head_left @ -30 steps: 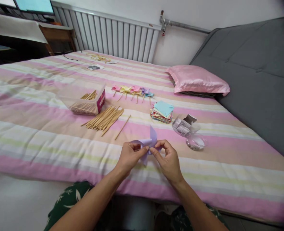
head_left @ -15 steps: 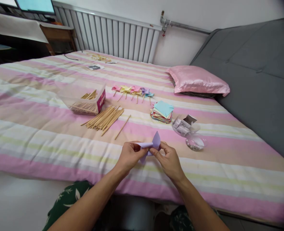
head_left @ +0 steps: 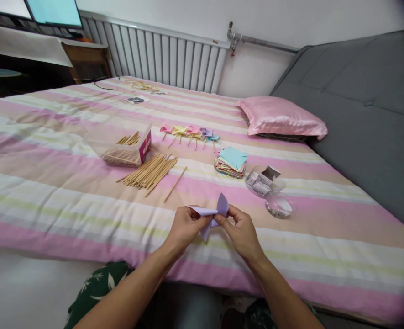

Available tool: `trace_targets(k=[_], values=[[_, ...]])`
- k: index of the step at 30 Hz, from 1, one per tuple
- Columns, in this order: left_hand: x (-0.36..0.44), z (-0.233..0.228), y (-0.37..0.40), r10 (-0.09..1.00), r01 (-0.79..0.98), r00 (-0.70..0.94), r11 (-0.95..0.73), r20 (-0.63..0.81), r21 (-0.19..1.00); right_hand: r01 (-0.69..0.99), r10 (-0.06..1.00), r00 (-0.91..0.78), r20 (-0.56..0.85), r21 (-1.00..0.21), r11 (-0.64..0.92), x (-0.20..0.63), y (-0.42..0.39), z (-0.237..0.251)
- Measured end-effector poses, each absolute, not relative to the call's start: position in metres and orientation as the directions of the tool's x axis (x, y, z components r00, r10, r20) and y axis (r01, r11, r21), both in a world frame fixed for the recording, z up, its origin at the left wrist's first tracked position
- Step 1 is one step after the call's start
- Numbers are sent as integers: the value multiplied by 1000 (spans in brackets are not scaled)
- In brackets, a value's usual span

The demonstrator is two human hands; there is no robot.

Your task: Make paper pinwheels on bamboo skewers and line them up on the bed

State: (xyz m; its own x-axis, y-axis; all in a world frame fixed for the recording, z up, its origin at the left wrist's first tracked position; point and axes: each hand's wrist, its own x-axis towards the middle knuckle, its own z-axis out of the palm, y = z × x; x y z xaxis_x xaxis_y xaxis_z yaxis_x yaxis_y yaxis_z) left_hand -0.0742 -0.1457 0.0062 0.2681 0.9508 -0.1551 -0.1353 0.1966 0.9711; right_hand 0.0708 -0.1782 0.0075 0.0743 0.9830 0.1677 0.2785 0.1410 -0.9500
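Observation:
A purple paper pinwheel (head_left: pixel 222 204), its blades folded toward the middle, is held between my two hands above the near side of the bed. My left hand (head_left: pixel 188 227) pinches its left side, thumb near the centre. On the right side, my right hand (head_left: pixel 240 230) is closed on the paper with thumb and fingertips. The fingertips hide part of the pinwheel's centre. Beyond my hands lie a single wooden stick (head_left: pixel 175 184) and a pile of wooden sticks (head_left: pixel 150 174). A stack of cut paper squares (head_left: pixel 233 158), light blue on top, sits farther right.
A clear plastic box (head_left: pixel 143 148) with more sticks stands left. Finished pinwheels (head_left: pixel 193 131) lie in a row behind. Two clear containers (head_left: pixel 256 183) with small items sit at right. A pink pillow (head_left: pixel 284 116) rests by the grey headboard (head_left: pixel 352 87).
The paper has tilted slightly in my hands, and its lower blade now points further down. Both hands keep their hold. The view has shifted a little.

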Motion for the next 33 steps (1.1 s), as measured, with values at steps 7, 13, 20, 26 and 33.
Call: trace_targets(k=[7,13,20,26,33], values=[[-74,7,-145,940,-146,291,226,-176,963,292,979,82,184,-944,153,71,-177,6],[-73,8,-146,921,-162,313,294,-234,942,340,972,120,201,-928,150,70,-176,2],[-74,6,-146,898,-135,363,314,-247,940,214,983,131,128,-972,98,69,-177,1],[-76,4,-143,878,-79,385,338,-285,938,8,996,87,-17,-1000,-18,71,-179,0],[-75,6,-144,891,-54,334,344,-307,937,-116,990,71,-121,-987,-112,78,-181,11]])
